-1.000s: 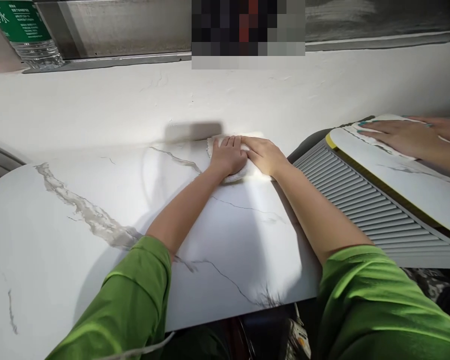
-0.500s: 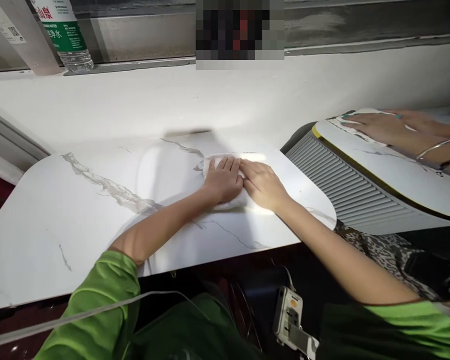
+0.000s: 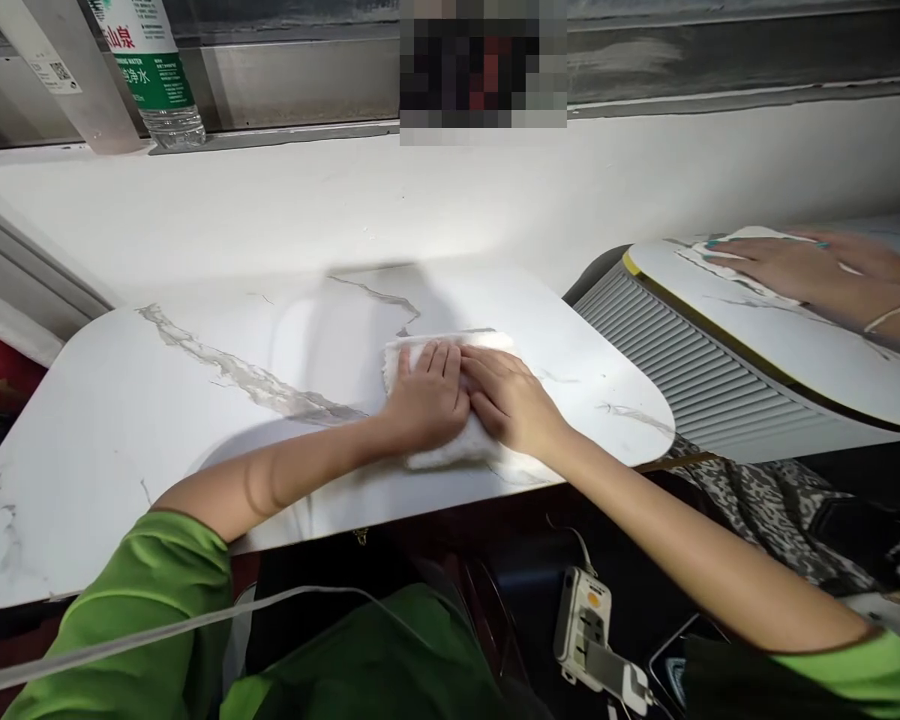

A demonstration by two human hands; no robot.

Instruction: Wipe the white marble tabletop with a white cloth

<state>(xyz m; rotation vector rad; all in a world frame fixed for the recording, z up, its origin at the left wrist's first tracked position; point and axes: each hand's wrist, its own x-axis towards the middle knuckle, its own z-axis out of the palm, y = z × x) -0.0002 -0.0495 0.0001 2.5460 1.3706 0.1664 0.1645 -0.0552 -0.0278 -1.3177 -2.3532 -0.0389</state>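
On the table, the squarish cloth points one edge toward the wall.

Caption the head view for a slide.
Left hand and right hand lie side by side on a white cloth atop a marbled tabletop.

white cloth, white tabletop (marbled in grey-brown), bright green sleeves

I'm seeing the left hand and right hand pressing side by side on a white cloth on the marbled table; a bottle is standing upper left; another person's hand is showing at right.
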